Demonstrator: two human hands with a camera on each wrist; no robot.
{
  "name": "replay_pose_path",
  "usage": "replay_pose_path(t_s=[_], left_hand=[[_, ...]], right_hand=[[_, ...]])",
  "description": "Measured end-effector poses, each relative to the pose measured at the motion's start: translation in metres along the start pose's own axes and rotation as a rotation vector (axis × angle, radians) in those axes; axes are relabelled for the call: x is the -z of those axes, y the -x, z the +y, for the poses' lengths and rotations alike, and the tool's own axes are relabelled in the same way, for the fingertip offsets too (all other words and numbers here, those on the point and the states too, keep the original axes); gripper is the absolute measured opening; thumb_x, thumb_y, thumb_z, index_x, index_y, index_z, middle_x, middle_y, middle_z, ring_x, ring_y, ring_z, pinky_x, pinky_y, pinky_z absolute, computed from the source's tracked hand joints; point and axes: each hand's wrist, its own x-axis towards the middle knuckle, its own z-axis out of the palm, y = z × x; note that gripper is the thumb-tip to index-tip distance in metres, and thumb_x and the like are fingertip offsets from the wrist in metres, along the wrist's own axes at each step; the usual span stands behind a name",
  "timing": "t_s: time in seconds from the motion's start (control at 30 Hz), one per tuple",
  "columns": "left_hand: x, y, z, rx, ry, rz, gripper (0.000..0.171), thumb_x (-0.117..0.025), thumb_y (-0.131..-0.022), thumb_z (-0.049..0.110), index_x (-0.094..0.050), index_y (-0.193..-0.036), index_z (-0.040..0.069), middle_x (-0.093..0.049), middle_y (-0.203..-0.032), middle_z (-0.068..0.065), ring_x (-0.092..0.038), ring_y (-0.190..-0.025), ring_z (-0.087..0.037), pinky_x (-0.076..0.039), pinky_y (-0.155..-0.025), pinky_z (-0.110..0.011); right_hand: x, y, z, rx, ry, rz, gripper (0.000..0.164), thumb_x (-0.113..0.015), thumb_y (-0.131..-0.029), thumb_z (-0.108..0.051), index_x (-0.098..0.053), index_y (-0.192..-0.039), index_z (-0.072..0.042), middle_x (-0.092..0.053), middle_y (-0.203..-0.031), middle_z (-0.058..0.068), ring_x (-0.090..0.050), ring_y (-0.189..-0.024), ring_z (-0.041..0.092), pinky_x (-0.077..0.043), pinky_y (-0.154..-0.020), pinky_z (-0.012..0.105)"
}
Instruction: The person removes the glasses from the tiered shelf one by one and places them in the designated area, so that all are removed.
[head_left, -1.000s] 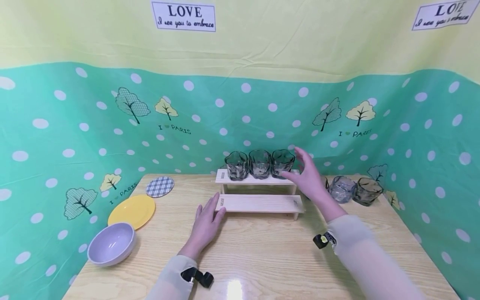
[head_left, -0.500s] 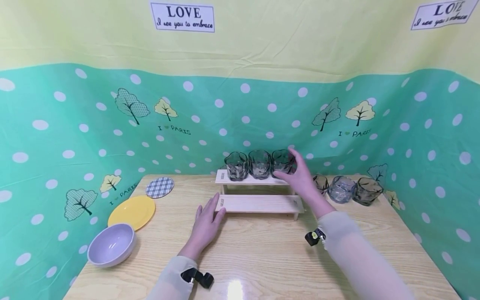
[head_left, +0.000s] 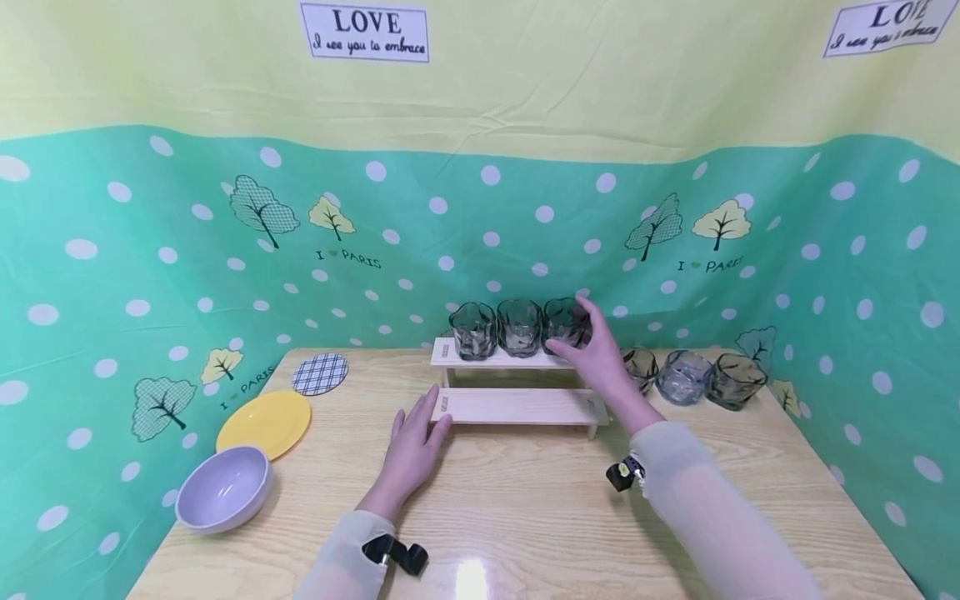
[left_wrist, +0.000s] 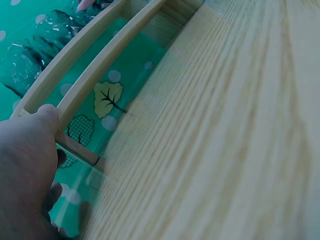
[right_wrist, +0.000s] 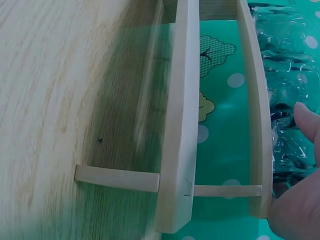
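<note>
A pale two-tier wooden shelf stands on the table, with three dark, clear glasses in a row on its upper tier: a left glass, a middle glass and a right glass. My right hand grips the right glass, thumb across its front and fingers around its far right side. In the right wrist view the thumb lies against the glass. At the shelf's left end my left hand holds the lower tier, thumb at its front edge and fingers along the side.
Right of the shelf stand a brownish glass, a bluish glass and another brown-tinted glass. On the left are a checked coaster, a yellow plate and a purple bowl. A green dotted cloth hangs behind.
My right hand has moved left onto the right glass, and its fingers and thumb have come in around it. The left hand and the glasses have stayed in place.
</note>
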Motion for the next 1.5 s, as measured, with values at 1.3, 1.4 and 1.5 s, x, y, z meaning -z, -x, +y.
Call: replay_pose_path(t_s=[1.3, 1.4, 1.5], left_hand=[[0.0009, -0.0006, 0.0020, 0.011, 0.008, -0.004, 0.069, -0.055, -0.118, 0.038, -0.031, -0.174, 0.006, -0.038, -0.175, -0.020, -0.033, -0.162, -0.042, -0.003, -0.134, -0.065], [0.0007, -0.0006, 0.0026, 0.011, 0.007, -0.003, 0.069, -0.054, -0.118, 0.039, -0.031, -0.174, 0.006, -0.038, -0.175, -0.019, -0.033, -0.162, -0.042, -0.003, -0.134, -0.065], [0.0002, -0.0005, 0.0026, 0.010, 0.006, -0.005, 0.069, -0.053, -0.118, 0.040, -0.031, -0.174, 0.006, -0.037, -0.176, -0.017, -0.033, -0.163, -0.041, -0.003, -0.134, -0.065]], right_hand=[[-0.0017, 0.0044, -0.0008, 0.027, 0.004, 0.041, 0.100, -0.087, -0.100, -0.035, -0.023, -0.177, -0.034, -0.026, -0.181, 0.007, -0.026, -0.164, 0.042, -0.027, -0.130, 0.066], [-0.0021, 0.0043, -0.0014, 0.015, -0.002, 0.051, 0.100, -0.088, -0.099, -0.035, -0.025, -0.176, -0.035, -0.027, -0.181, 0.004, -0.026, -0.164, 0.041, -0.028, -0.131, 0.065], [-0.0020, 0.0049, -0.0023, -0.001, -0.021, 0.059, 0.100, -0.089, -0.098, -0.033, -0.027, -0.176, -0.037, -0.028, -0.180, 0.003, -0.027, -0.164, 0.040, -0.030, -0.130, 0.063]])
